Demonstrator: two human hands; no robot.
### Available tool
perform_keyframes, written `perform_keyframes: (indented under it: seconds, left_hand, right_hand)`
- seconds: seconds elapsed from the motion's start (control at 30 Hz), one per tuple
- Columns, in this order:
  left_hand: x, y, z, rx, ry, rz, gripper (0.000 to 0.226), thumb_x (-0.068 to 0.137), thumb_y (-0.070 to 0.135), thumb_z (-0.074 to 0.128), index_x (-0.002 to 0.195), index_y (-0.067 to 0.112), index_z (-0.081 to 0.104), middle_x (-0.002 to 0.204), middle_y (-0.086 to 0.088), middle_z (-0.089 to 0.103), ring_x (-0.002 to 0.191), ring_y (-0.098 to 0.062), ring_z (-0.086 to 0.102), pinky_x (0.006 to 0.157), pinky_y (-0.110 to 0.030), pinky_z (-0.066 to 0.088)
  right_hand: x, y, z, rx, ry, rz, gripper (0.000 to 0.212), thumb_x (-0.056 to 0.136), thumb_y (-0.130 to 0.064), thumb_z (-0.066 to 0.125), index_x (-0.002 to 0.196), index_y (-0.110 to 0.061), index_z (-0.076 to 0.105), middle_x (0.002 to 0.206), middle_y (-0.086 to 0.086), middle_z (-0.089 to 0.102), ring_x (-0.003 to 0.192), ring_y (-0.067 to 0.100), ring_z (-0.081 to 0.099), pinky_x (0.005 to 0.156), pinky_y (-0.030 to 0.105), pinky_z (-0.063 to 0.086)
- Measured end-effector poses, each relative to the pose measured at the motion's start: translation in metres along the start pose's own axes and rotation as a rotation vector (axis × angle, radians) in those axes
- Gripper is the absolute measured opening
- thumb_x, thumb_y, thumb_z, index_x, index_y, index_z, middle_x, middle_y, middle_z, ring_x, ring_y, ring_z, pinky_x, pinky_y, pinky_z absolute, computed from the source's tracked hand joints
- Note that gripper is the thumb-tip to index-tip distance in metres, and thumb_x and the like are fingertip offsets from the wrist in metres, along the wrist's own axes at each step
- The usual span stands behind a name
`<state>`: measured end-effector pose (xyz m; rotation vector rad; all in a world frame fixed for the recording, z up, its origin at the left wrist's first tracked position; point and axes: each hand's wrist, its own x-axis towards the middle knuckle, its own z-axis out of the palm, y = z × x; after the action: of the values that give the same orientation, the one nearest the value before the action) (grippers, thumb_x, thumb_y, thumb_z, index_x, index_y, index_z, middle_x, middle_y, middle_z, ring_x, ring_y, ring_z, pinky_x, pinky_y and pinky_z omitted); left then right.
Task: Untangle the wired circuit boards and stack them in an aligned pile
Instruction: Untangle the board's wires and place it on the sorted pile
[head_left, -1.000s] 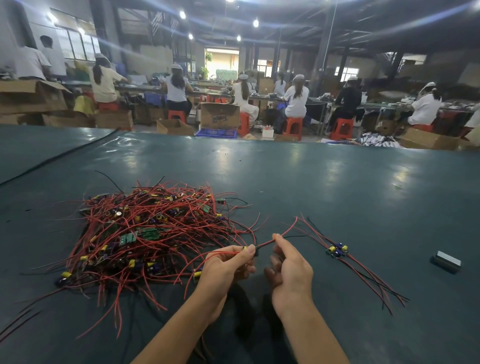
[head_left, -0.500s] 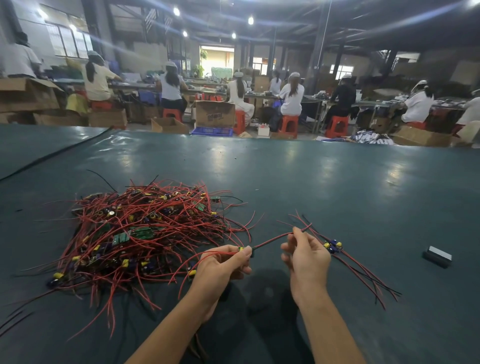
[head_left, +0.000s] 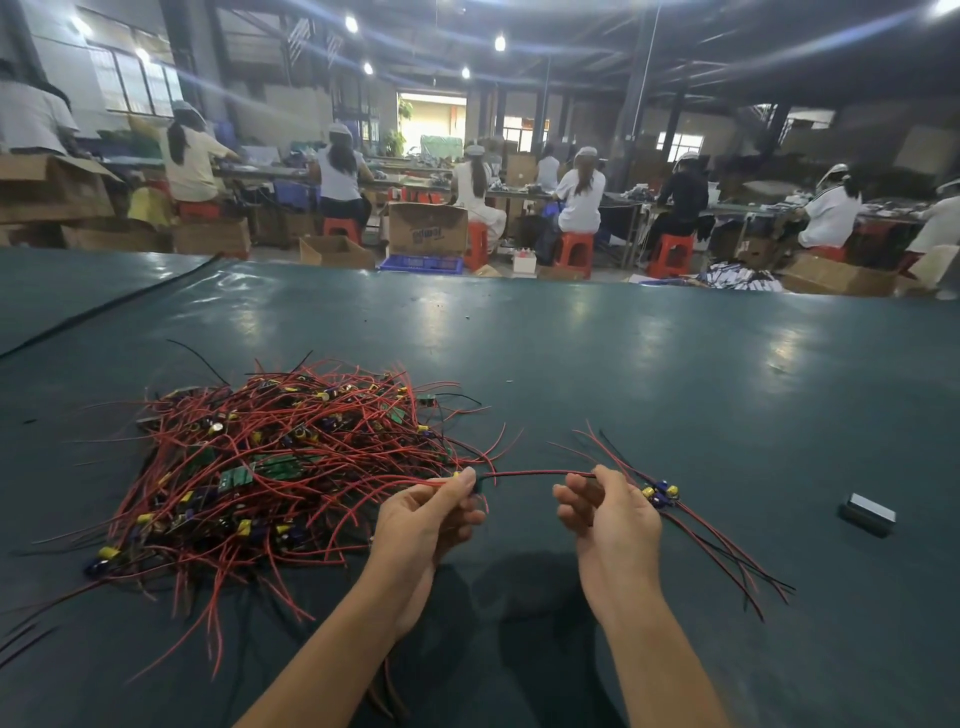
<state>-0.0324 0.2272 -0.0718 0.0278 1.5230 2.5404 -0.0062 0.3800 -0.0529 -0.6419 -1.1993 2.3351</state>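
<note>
1. Left hand (head_left: 426, 525) pinches the red wire (head_left: 535, 473); right hand (head_left: 608, 519) pinches its other end, remaining fingers loose.
2. The hands have drawn wider apart.
3. Tangled heap (head_left: 270, 467) lies toward the table's (head_left: 623, 364) near-left; sorted boards (head_left: 660, 493) lie beside the right hand.

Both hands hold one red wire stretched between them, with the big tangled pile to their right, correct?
Not quite: the head view shows the tangled pile to their left. The left hand and right hand do hold one red wire stretched between them.
</note>
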Motion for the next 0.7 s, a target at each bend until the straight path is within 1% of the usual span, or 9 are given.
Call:
perform_keyframes:
  seconds: [0.1, 0.17, 0.27, 0.33, 0.43, 0.47, 0.53, 0.6, 0.7]
  left_hand:
    - [0.003, 0.004, 0.004, 0.032, 0.064, 0.108, 0.021, 0.059, 0.039, 0.079, 0.06, 0.019, 0.074, 0.063, -0.003, 0.067, 0.059, -0.013, 0.066, 0.055, -0.02, 0.053]
    - [0.005, 0.007, 0.005, 0.177, 0.107, 0.224, 0.015, 0.072, 0.036, 0.076, 0.066, 0.022, 0.077, 0.065, -0.002, 0.07, 0.062, -0.013, 0.067, 0.059, -0.023, 0.054]
    - [0.007, 0.009, 0.009, 0.344, 0.133, 0.379, 0.021, 0.088, 0.031, 0.067, 0.077, 0.016, 0.075, 0.072, -0.005, 0.074, 0.067, -0.014, 0.069, 0.062, -0.028, 0.054]
    - [0.009, 0.013, 0.017, 0.239, 0.158, 0.358, 0.023, 0.092, 0.032, 0.062, 0.085, 0.012, 0.071, 0.082, -0.008, 0.075, 0.073, -0.014, 0.071, 0.061, -0.022, 0.055]
    - [0.013, 0.028, 0.036, -0.166, 0.195, 0.197, 0.02, 0.095, 0.033, 0.059, 0.088, 0.014, 0.058, 0.093, -0.012, 0.076, 0.08, -0.02, 0.074, 0.062, -0.023, 0.057]
    - [0.014, 0.034, 0.041, -0.241, 0.209, 0.176, 0.02, 0.095, 0.034, 0.059, 0.088, 0.016, 0.055, 0.092, -0.013, 0.076, 0.078, -0.021, 0.074, 0.062, -0.025, 0.058]
    - [0.019, 0.045, 0.048, -0.24, 0.211, 0.196, 0.022, 0.095, 0.035, 0.059, 0.083, 0.018, 0.053, 0.079, -0.009, 0.075, 0.063, -0.017, 0.072, 0.057, -0.024, 0.056]
    - [0.024, 0.055, 0.053, -0.115, 0.186, 0.222, 0.028, 0.095, 0.034, 0.061, 0.074, 0.016, 0.054, 0.058, -0.003, 0.066, 0.044, -0.012, 0.058, 0.047, -0.022, 0.049]
    - [0.035, 0.069, 0.054, 0.141, 0.028, 0.185, 0.036, 0.095, 0.031, 0.061, 0.064, 0.014, 0.053, 0.053, -0.002, 0.05, 0.039, -0.01, 0.042, 0.045, -0.022, 0.04]
  right_hand:
    - [-0.004, -0.001, 0.002, 0.048, -0.005, 0.048, 0.016, 0.1, -0.009, 0.048, 0.086, -0.004, 0.054, 0.053, 0.003, 0.065, 0.045, 0.014, 0.064, 0.04, 0.02, 0.048]
    - [-0.005, -0.002, 0.003, 0.093, -0.004, 0.081, 0.02, 0.101, -0.011, 0.047, 0.083, -0.005, 0.054, 0.053, 0.003, 0.064, 0.044, 0.014, 0.063, 0.04, 0.02, 0.048]
    - [-0.005, -0.002, 0.003, 0.14, 0.0, 0.113, 0.025, 0.101, -0.013, 0.049, 0.079, -0.005, 0.057, 0.053, 0.001, 0.064, 0.043, 0.011, 0.062, 0.04, 0.018, 0.048]
    - [-0.006, 0.0, 0.005, 0.104, -0.001, 0.114, 0.025, 0.099, -0.013, 0.054, 0.077, -0.004, 0.061, 0.054, 0.001, 0.065, 0.043, 0.01, 0.061, 0.04, 0.017, 0.047]
    - [-0.012, 0.008, 0.008, -0.028, -0.062, 0.122, 0.023, 0.095, -0.01, 0.061, 0.074, -0.003, 0.065, 0.055, 0.004, 0.066, 0.042, 0.01, 0.06, 0.038, 0.017, 0.046]
    - [-0.015, 0.011, 0.009, -0.079, -0.101, 0.144, 0.022, 0.093, -0.009, 0.062, 0.072, -0.003, 0.065, 0.055, 0.006, 0.065, 0.041, 0.012, 0.059, 0.037, 0.018, 0.045]
    - [-0.018, 0.013, 0.01, -0.19, -0.192, 0.22, 0.021, 0.09, -0.008, 0.062, 0.069, -0.003, 0.064, 0.055, 0.008, 0.063, 0.039, 0.014, 0.057, 0.036, 0.019, 0.041]
    - [-0.019, 0.013, 0.007, -0.333, -0.289, 0.279, 0.022, 0.091, -0.009, 0.059, 0.071, -0.004, 0.065, 0.059, 0.01, 0.066, 0.041, 0.016, 0.057, 0.039, 0.019, 0.041]
    - [-0.017, 0.014, 0.005, -0.538, -0.361, 0.19, 0.023, 0.095, -0.022, 0.063, 0.078, -0.007, 0.068, 0.069, 0.007, 0.072, 0.049, 0.016, 0.062, 0.043, 0.022, 0.045]
